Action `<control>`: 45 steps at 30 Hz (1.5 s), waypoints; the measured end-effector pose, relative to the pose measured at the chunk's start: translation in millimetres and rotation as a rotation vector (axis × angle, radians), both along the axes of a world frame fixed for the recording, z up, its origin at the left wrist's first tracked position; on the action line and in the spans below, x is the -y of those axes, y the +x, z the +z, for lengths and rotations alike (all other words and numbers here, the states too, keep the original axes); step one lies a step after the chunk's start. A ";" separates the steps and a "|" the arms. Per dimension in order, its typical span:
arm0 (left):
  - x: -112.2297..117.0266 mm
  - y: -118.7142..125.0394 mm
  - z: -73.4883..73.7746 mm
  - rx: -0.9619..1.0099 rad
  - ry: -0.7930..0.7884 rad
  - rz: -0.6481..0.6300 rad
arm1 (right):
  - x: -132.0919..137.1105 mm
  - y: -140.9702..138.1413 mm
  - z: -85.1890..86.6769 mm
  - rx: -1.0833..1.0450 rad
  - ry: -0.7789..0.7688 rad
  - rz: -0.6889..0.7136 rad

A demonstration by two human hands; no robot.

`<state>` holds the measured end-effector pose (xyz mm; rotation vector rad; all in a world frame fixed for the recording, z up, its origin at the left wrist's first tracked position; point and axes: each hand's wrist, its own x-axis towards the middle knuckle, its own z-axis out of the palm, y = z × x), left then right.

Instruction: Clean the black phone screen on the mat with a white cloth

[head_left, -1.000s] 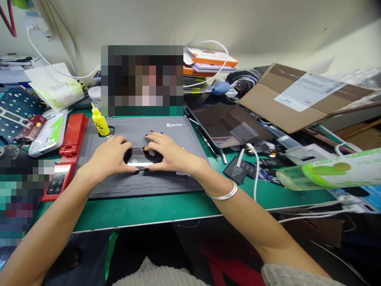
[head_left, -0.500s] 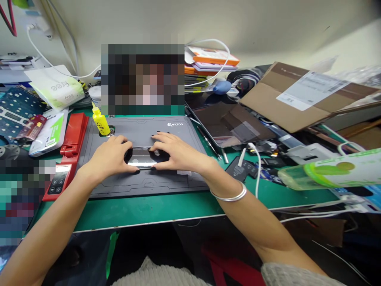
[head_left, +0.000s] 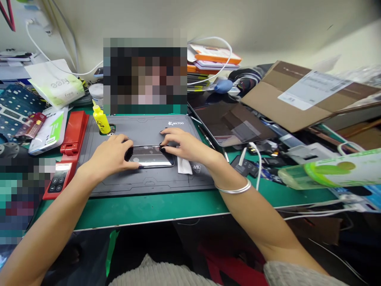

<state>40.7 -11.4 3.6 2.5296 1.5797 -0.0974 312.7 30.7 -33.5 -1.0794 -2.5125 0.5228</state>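
On the mat [head_left: 143, 127], both hands are on a phone [head_left: 151, 156] lying flat.
Right hand [head_left: 184, 145] just slid right, baring the screen; fingers spread, tips on the top edge. Left hand [head_left: 110, 155] fingers clamp the left end.

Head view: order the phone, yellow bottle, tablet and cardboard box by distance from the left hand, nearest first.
1. Phone, held by the left hand, on the mat.
2. Yellow bottle, just behind the hand.
3. Tablet, right of the mat.
4. Cardboard box, far right.
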 end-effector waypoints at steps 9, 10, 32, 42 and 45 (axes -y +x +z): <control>-8.6 -20.1 -2.1 0.029 -0.113 -0.072 | -6.7 11.7 1.9 0.057 0.056 -0.003; -8.5 -20.8 -1.0 0.026 -0.133 -0.072 | -4.8 15.7 6.7 0.084 0.062 -0.017; -3.1 -14.4 5.3 -0.006 -0.156 -0.038 | 19.3 20.4 38.5 0.331 -0.207 0.019; -5.6 -16.3 1.6 -0.003 -0.136 -0.055 | 16.3 26.6 38.2 0.384 -0.167 -0.058; -5.5 -16.3 1.9 -0.007 -0.133 -0.053 | 16.9 25.0 39.2 0.299 -0.117 -0.037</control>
